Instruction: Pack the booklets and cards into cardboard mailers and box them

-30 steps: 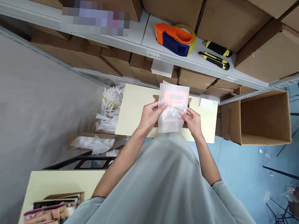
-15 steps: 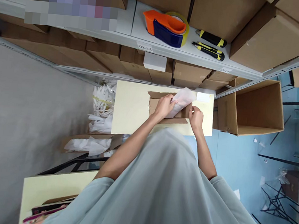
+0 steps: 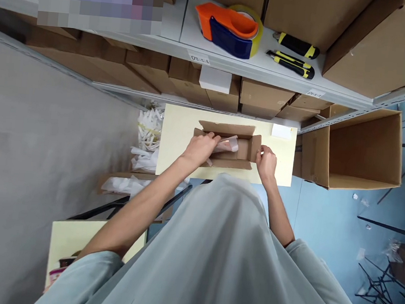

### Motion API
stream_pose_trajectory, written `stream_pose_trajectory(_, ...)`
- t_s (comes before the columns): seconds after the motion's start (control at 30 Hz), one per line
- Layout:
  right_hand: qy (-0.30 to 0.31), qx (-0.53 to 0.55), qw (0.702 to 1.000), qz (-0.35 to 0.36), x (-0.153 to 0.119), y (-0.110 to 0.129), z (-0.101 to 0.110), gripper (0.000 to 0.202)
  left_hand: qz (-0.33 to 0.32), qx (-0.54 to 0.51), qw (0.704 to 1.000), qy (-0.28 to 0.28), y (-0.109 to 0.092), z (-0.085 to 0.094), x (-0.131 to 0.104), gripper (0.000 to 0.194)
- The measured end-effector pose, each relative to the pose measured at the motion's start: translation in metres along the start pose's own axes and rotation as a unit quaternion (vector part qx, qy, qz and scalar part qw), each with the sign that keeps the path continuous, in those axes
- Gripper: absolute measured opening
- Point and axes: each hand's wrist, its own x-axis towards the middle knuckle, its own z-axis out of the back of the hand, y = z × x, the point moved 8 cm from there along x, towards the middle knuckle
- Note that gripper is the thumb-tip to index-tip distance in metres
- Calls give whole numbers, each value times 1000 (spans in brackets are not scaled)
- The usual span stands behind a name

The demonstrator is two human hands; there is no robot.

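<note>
Pouch (image 3: 229, 145) lies in the mouth of the box (image 3: 227, 128), just right of your left hand (image 3: 201, 148), whose fingers look bunched on its end; the thumb is hidden. Cloudy film with something pinkish showing through, it should be light, limp and a little slippery; expect it to curl, as its free end does, and to crease rather than break. Best hold it where film and contents lie together, not by loose film alone. Your right hand (image 3: 267, 163) is pinched narrow on the right flap (image 3: 255, 148), which should be stiff but give at its fold. Under both hands is a pale, smooth-looking worktop (image 3: 177, 135), with a white slip (image 3: 281, 131) beyond your right. Farther beyond them runs a shelf (image 3: 247, 70) with a tape dispenser (image 3: 230, 36) and two cutters (image 3: 291, 65). A large open carton (image 3: 315, 157) stands right of your right hand, blue floor (image 3: 314, 204) below.
</note>
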Motion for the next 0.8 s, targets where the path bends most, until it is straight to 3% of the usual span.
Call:
stream_pose_trajectory(0.27, 20, -22, 999, 17, 4, 12, 0, 32, -37, -70, 995, 64, -33, -48, 38, 16)
stream_pose_trajectory(0.4, 18, -30, 999, 13, 6, 10, 1, 31, -40, -76, 994, 68, -43, -56, 46, 14)
stream_pose_trajectory(0.47, 12, -24, 1000, 8, 6, 7, 1, 31, -54, -80, 995, 40, -39, -51, 34, 27)
stream_pose_trajectory(0.57, 4, -5, 1000, 5, 1, 5, 0, 32, -59, -124, 985, -100, -18, -26, -5, 51)
stream_pose_trajectory(0.67, 0, 17, 1000, 19, -7, 11, -7, 37, 32, -194, 956, -219, 22, -14, -54, 66)
stream_pose_trajectory(0.73, 21, 45, 997, 65, -14, 20, -18, 39, 63, -242, 947, -202, 39, -25, -73, 76)
stream_pose_trajectory(0.8, 77, 73, 984, 140, -23, 29, -32, 46, 42, -272, 952, -138, 41, -42, -80, 86)
